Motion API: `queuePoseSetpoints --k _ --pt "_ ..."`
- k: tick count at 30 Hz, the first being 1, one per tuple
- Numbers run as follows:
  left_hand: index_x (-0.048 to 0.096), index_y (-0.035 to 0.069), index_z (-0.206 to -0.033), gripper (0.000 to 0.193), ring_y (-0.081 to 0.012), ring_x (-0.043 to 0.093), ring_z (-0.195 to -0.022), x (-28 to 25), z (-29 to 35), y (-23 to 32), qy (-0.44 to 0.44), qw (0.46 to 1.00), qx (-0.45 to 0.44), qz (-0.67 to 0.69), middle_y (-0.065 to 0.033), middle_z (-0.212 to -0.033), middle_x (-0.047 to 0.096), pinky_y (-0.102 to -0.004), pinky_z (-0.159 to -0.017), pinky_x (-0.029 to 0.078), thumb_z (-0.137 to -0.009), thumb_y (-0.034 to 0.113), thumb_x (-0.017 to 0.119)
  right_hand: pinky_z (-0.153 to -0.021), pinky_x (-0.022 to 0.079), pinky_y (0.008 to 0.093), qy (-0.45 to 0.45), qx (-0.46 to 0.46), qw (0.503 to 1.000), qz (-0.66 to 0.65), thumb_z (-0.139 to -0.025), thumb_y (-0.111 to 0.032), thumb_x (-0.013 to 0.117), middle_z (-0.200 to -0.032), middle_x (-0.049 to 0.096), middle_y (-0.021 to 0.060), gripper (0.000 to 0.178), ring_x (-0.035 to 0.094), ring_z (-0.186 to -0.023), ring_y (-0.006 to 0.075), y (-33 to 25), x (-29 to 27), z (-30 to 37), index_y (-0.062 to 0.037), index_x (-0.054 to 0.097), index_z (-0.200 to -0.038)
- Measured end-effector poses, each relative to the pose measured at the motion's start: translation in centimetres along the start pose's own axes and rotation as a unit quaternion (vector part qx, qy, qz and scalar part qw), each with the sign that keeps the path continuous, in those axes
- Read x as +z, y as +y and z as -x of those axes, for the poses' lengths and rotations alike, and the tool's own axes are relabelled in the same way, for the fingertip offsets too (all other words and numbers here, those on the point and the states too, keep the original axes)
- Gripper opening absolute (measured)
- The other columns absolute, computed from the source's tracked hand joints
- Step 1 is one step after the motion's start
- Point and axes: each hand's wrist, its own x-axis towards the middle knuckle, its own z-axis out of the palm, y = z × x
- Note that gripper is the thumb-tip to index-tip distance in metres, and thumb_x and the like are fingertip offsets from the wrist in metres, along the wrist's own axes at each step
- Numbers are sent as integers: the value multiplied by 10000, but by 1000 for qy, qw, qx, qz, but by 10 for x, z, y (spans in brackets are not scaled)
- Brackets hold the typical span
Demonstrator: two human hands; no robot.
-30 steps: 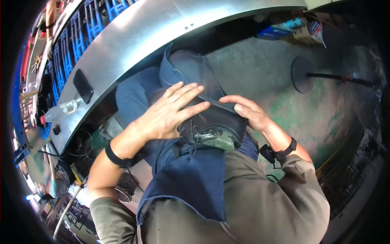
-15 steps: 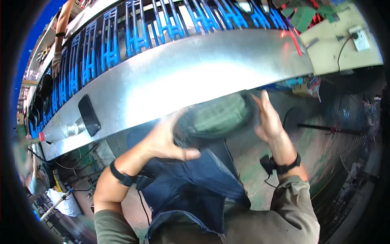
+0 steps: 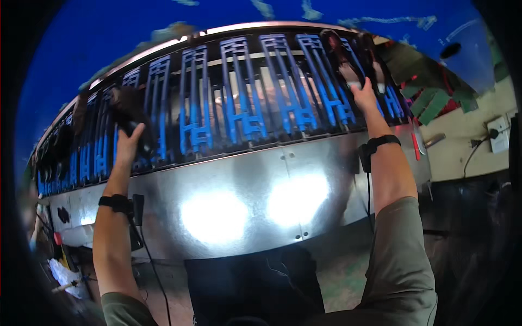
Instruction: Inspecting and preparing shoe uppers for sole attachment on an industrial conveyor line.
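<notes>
Both my arms reach forward over the steel ledge (image 3: 163, 212) to a row of blue-and-black racks (image 3: 239, 108). Far left, my left hand (image 3: 126, 148) is closed on a dark shoe (image 3: 129, 111), thumb along its right side. Another dark shape (image 3: 80, 111) stands left of it, too blurred to name. My right hand (image 3: 366, 100) grips the near end of a dark shoe (image 3: 341, 54) with a brownish inside and a pale patch, over the right-hand racks. A similar shoe (image 3: 374, 60) is just right of it. My fingers are partly hidden beneath both shoes.
At the right end of the ledge lie a red-handled tool (image 3: 417, 144) and green scraps (image 3: 435, 106). A socket box (image 3: 499, 136) with a cable sits on the pale board. A red-capped bottle (image 3: 76, 237) lies at the left end; more dark items (image 3: 54, 149) stand on the left racks.
My hands have moved from below the ledge, around a blurred dark-and-green item, forward and apart to the racks. My view has swung up. The other person's gloved hand at far left is out of sight.
</notes>
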Motion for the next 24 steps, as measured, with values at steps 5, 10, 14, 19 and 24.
queuePoseSetpoints --k 5,10,14,19,24 --pt "456 -20 -1421 755 -445 440 -1358 7 90 54 -84 933 149 -317 -293 -1460 434 -451 -1136 381 -810 267 794 -968 503 461 -50 -50 997 27 -784 -404 784 -1186 663 283 706 638 -1129 412 -44 -10 36 10 557 -1309" --pt "500 41 -1419 692 -429 422 -1393 -5 182 256 -239 877 337 -245 -232 -1554 360 -486 -1124 403 -840 282 792 -582 543 312 -230 90 908 -339 -900 -294 718 -899 714 105 327 678 -697 192 -58 -87 130 -30 652 -1083" --pt "621 14 -1265 445 -422 542 -1277 -26 191 410 -102 731 652 -174 -241 -1367 570 -504 -1058 447 -863 186 705 -532 524 248 -227 248 527 -781 -967 -273 660 -888 701 131 281 631 -635 162 -28 -171 268 -44 642 -1130" --pt "513 55 -1432 590 -406 463 -1355 -44 103 486 148 753 551 -329 -209 -1448 530 -444 -1135 352 -956 389 616 -561 523 316 -196 351 521 -753 -1002 -339 601 -869 695 167 332 641 -641 217 3 -171 403 -145 601 -1271" --pt "648 88 -1310 431 -424 613 -1160 -53 71 480 -19 892 345 -291 -271 -1221 651 -418 -1004 469 -918 243 558 -817 559 350 -99 219 804 -544 -958 -322 677 -1176 629 139 548 651 -1005 261 -9 -173 474 -55 502 -1403"
